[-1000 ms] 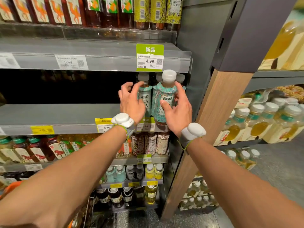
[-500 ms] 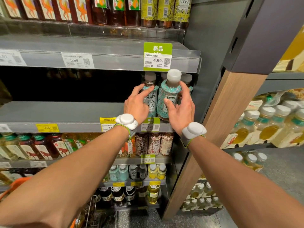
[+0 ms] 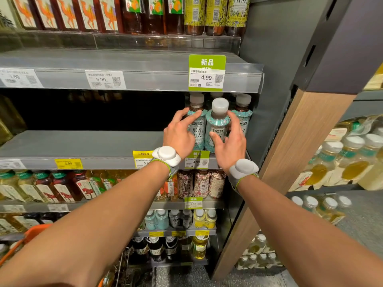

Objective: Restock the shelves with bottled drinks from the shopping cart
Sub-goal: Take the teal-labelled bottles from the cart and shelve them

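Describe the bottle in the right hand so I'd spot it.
Find the grey shelf under the green 4.99 tag; teal-labelled bottles stand at its right end. The front bottle, in the grip of the right hand, stands nearest the edge, ahead of its neighbours.

Upper shelf edge (image 3: 155, 79):
- upper green tag (image 3: 206, 65): "新品", "NEW"; white slip on it: "4.99".
- white tag (image 3: 105, 79), left of it: "5.99".
- far-left tag: blurred.

Middle shelf edge (image 3: 103, 163):
- small yellow tag (image 3: 68, 163): "3.99".
- wide yellow tag (image 3: 143, 157): "三瓶9.9元"; price part-hidden.
- lower green tag (image 3: 196, 160): "新品", "4.99".

Bottle labels:
- left teal bottle (image 3: 196, 132): "小罐茶", "东方美人".
- front teal bottle (image 3: 217, 121): "小罐茶".
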{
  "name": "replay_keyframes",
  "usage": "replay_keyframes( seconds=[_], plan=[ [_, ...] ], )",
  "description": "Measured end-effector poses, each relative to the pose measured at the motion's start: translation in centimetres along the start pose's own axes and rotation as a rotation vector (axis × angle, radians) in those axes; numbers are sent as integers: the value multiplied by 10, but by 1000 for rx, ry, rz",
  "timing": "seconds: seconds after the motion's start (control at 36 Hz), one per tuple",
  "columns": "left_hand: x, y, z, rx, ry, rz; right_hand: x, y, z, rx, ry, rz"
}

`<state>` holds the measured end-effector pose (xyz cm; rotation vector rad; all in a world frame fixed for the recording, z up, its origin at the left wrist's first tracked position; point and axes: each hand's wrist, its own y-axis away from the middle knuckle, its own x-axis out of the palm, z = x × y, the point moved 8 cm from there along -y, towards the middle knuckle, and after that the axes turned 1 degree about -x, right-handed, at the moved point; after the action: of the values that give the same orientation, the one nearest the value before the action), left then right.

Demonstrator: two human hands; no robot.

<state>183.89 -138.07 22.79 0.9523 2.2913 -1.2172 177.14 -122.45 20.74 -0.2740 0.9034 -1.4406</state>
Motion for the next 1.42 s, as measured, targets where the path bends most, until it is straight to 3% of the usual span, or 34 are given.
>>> replay_keyframes(
  seconds=[0.42, 0.67, 0.94, 1.19, 1.42],
  plan=[
    [1, 1, -1, -17, -4, -6, 2, -14, -1, 69, 358, 99],
    [-1, 0, -1, -22, -22, 2, 4, -20, -1, 92, 364, 156],
    [2, 1, 0, -32, -17, 22, 5, -2, -14, 161, 270, 74],
    [5, 3, -2, -50, -32, 72, 9, -5, -17, 156, 273, 101],
    [3, 9, 3, -81, 70, 90, 8, 7, -32, 237, 185, 126]
  ],
)
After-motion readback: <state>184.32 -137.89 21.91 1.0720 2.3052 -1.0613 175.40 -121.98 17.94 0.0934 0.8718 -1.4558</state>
